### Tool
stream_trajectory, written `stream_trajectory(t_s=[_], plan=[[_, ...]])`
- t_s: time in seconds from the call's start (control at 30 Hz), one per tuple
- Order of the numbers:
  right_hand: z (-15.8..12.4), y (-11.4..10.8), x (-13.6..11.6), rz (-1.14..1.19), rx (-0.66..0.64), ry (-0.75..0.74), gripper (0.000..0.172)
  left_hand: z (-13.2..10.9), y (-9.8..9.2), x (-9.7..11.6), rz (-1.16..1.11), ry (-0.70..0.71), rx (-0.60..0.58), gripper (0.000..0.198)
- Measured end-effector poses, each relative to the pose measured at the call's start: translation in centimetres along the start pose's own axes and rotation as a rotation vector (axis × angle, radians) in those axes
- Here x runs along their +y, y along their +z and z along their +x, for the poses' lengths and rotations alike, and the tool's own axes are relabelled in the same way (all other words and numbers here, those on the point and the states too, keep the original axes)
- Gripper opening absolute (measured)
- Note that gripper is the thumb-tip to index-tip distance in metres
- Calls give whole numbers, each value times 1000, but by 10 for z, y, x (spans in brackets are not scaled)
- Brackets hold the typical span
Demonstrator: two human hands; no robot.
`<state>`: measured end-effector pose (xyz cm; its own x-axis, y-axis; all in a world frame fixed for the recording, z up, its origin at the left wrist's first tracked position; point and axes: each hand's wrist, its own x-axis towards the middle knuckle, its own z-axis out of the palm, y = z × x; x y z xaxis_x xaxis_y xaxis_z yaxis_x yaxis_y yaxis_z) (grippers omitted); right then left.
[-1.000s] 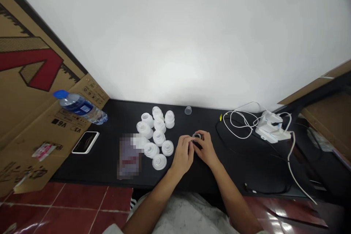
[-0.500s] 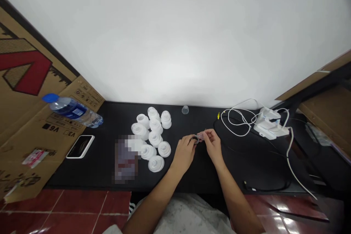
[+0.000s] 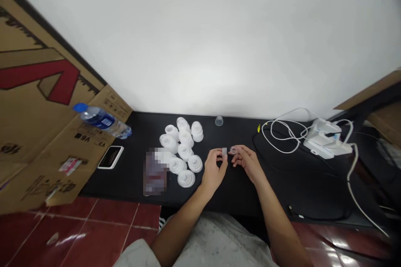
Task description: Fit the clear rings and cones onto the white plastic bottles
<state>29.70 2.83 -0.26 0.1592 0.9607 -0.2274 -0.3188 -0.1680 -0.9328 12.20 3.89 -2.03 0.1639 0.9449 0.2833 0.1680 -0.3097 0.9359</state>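
My left hand (image 3: pixel 214 167) pinches a small translucent white ring (image 3: pixel 224 151) between thumb and fingers. Close beside it, my right hand (image 3: pixel 249 162) grips a small clear round piece with a ring-shaped rim (image 3: pixel 233 150) at its fingertips. The two pieces are held a little apart, above the black table (image 3: pixel 225 196). Left of my hands stand several white bottle tops with teats (image 3: pixel 185 152), grouped closely together. A clear dome cap (image 3: pixel 219 121) sits alone near the wall.
A blurred-out dark item (image 3: pixel 155 175) lies left of the bottle tops. Further left are a phone (image 3: pixel 110 157), a water bottle (image 3: pixel 103 121) and a cardboard box (image 3: pixel 56 133). On the right, a white power strip (image 3: pixel 327 137) trails tangled white cables (image 3: pixel 282 135).
My hands have drawn slightly apart, so two separate small pieces now show between them. The view has shifted, moving the table things to the right in the picture.
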Motion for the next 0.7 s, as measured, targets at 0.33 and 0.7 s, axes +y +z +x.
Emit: stream_trajectory(t_s=[0.33, 0.7], plan=[[-3, 0, 6, -155, -76, -99, 34, 0, 0, -3, -159, -131, 22, 16], [3, 4, 12, -286, -2, -286, 36, -2, -5, -3, -163, -76, -94, 23]])
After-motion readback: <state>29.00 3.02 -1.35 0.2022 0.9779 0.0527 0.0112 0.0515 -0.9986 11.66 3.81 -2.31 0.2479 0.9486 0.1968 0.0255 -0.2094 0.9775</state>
